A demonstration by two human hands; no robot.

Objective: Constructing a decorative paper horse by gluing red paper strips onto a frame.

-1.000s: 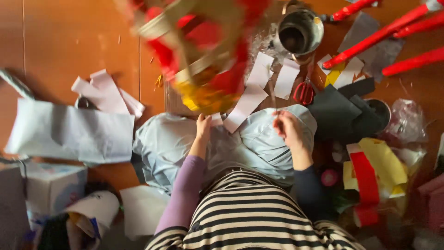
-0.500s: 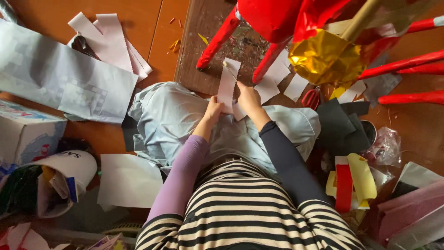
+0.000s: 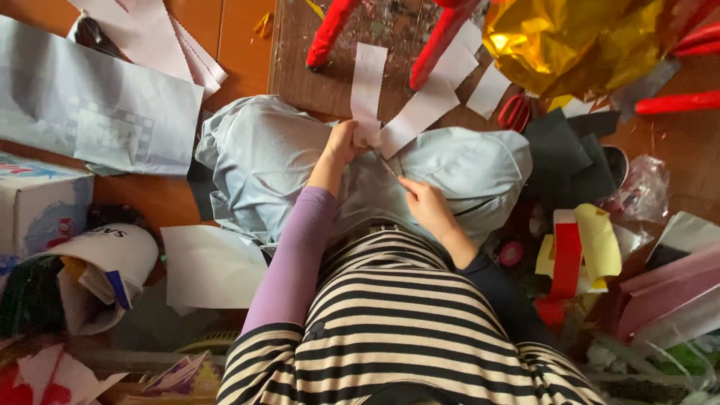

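Observation:
My left hand (image 3: 343,144), in a purple sleeve, pinches the lower end of a white paper strip (image 3: 367,75) that stands up over my knees and a brown wooden board (image 3: 296,67). A second white strip (image 3: 420,112) lies slanted just right of it, its lower end by my left hand. My right hand (image 3: 426,204), in a dark sleeve, rests on my light-blue trousers (image 3: 262,157) with its fingers curled together. Whether it pinches something small is unclear.
Red padded legs (image 3: 330,30) and crumpled gold foil (image 3: 555,45) hang over the board. Red scissors (image 3: 514,112), dark paper sheets (image 3: 562,157) and red and yellow strips (image 3: 577,251) lie right. A large grey sheet (image 3: 90,112), a box (image 3: 37,202) and white paper (image 3: 210,266) lie left.
Both hands held the strip half a second ago. My right hand has since let go and dropped back onto my lap. The view has shifted and closed in.

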